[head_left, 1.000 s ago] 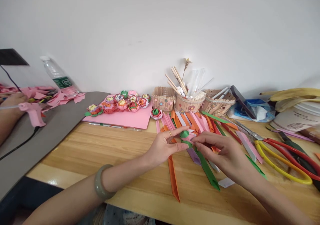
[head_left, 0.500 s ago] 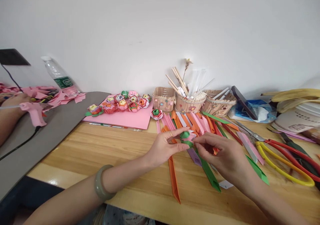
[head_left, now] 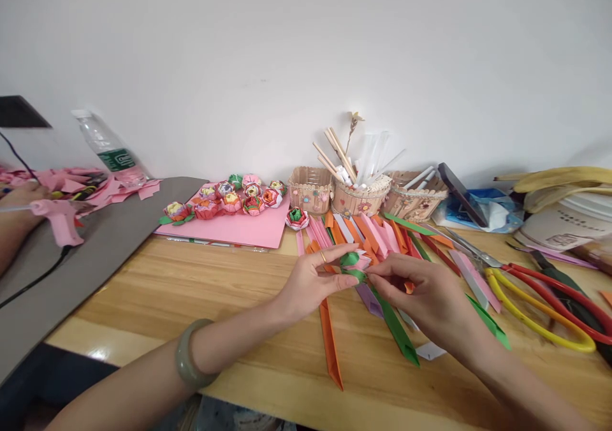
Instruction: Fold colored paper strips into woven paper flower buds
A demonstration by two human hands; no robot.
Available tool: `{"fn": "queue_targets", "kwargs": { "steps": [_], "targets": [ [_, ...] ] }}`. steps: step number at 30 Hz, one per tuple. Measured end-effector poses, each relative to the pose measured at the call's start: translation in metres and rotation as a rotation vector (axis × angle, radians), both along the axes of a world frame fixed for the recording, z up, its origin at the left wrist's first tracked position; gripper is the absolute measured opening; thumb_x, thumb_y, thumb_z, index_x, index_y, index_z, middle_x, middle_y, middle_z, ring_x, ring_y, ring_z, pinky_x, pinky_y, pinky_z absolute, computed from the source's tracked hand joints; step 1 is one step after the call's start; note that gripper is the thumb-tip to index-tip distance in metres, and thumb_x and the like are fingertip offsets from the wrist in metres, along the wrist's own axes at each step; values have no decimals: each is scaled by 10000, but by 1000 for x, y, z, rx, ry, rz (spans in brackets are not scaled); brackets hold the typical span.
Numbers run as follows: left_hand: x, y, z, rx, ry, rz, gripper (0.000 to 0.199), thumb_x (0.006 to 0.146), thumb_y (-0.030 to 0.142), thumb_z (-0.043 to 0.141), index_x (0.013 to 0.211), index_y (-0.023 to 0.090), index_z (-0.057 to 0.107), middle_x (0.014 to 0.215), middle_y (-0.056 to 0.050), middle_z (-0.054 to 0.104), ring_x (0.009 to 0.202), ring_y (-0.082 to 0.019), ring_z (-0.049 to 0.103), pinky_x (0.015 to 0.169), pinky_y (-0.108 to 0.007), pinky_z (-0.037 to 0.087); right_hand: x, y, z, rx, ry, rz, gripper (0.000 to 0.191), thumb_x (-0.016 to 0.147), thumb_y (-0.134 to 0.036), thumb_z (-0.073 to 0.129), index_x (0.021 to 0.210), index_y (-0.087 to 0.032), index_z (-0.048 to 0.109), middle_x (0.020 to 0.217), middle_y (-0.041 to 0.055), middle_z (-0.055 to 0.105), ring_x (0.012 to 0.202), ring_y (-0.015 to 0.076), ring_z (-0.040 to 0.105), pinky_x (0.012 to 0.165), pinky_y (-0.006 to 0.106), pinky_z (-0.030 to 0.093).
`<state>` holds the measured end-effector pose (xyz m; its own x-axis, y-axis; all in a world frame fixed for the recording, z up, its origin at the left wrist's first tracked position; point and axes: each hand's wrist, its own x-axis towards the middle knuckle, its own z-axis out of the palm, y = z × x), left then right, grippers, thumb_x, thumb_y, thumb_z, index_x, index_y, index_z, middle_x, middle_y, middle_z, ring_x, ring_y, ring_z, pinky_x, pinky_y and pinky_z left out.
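A small folded paper flower (head_left: 352, 262), green outside with pink and white petals, is held above the table. My left hand (head_left: 313, 284) grips it between thumb and forefinger from the left side. From the right, my right hand (head_left: 421, 291) pinches its edge with thumb and forefinger; the exact spot is partly hidden by the fingertips. Beneath both hands lie folded paper strips, among them an orange strip (head_left: 331, 348) and a green strip (head_left: 396, 329). Another paper flower (head_left: 297, 218) sits just beyond my left hand.
Several finished paper flowers rest on a pink sheet (head_left: 239, 230). Craft-stick baskets (head_left: 362, 200) stand along the wall. Scissors (head_left: 540, 322) with yellow and red handles lie at right, near a white tub (head_left: 568, 227). At left are a pink glue gun (head_left: 60, 220), a bottle (head_left: 112, 153) and another person's arm (head_left: 16, 220).
The whole view has shifted slightly, so everything appears a little further left. Both hands keep nearly the same hold on the paper flower.
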<state>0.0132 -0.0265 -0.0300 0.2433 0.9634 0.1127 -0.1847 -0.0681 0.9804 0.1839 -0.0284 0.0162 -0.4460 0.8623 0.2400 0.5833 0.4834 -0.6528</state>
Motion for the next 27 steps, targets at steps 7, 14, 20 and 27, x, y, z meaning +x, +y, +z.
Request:
{"fn": "queue_targets", "kwargs": {
  "steps": [7, 14, 20, 27],
  "targets": [
    [-1, 0, 0, 16, -14, -15, 463, 622, 239, 715, 1077, 229, 627, 1224, -65, 564, 1100, -224, 515, 916, -356, 438, 2, 3, 3, -141, 85, 16, 210, 772, -272, 520, 645, -183, 663, 577, 14, 611, 517, 124, 529, 489, 233, 413],
    [-1, 0, 0, 20, -1, -14, 468, 611, 253, 725, 1069, 237, 631, 1222, -65, 565, 1087, -223, 524, 925, -355, 430, 5, 7, -2, -312, 159, 33, 204, 759, -304, 550, 674, -156, 663, 594, 14, 596, 533, 117, 524, 489, 225, 407],
    [-1, 0, 0, 22, 15, -24, 468, 609, 256, 728, 1067, 237, 634, 1229, -72, 550, 1073, -218, 528, 912, -343, 440, 4, 8, 0, -324, 166, 28, 200, 745, -298, 563, 634, -156, 650, 588, 15, 595, 528, 116, 521, 482, 226, 404],
    [-3, 1, 0, 46, 37, -63, 458, 608, 244, 729, 1057, 250, 639, 1238, -72, 537, 1059, -222, 542, 909, -351, 438, 5, 8, 1, -367, 172, 53, 191, 725, -299, 578, 619, -155, 646, 578, 18, 598, 528, 119, 526, 482, 227, 407]
  ]
}}
